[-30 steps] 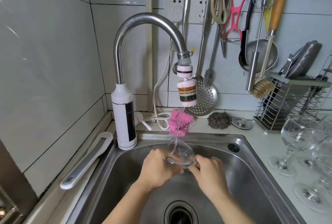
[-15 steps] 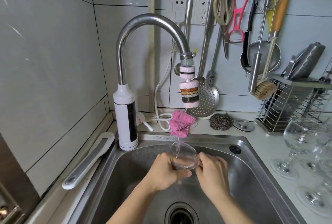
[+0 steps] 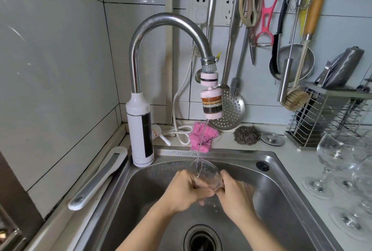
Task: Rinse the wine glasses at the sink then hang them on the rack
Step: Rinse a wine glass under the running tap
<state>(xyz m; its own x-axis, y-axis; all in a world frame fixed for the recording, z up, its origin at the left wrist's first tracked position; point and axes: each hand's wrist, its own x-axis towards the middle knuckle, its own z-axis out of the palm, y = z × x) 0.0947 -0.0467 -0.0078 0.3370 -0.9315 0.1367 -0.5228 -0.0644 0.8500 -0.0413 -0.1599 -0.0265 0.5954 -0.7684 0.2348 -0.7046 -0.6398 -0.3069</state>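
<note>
Compared with half a second ago, little differs: the wine glass (image 3: 207,172) remains under the stream (image 3: 202,140), low over the sink (image 3: 281,180), and both hands remain on it in much the same position.

The left hand (image 3: 185,189) has its fingers curled round the near side of the bowl. The right hand (image 3: 236,196) is clamped on the glass from the other side, apparently at the base of the bowl or the stem; that part is covered by the fingers. The glass is tilted, its mouth turned up and away from the person. A thin stream falls from the filter (image 3: 211,103) on the faucet (image 3: 167,21) onto the glass's rim.

The sink holds water droplets and an open drain (image 3: 203,238), cut off at the bottom edge. On the table (image 3: 298,156) to the right, several more glasses (image 3: 338,156) stand upright, overlapping and cut by the frame edge, so their count is unclear. A wire basket (image 3: 326,117) behind them holds dark utensils that cannot be identified. A pink cloth (image 3: 203,135) and a steel scourer (image 3: 247,132) lie behind the sink.
</note>
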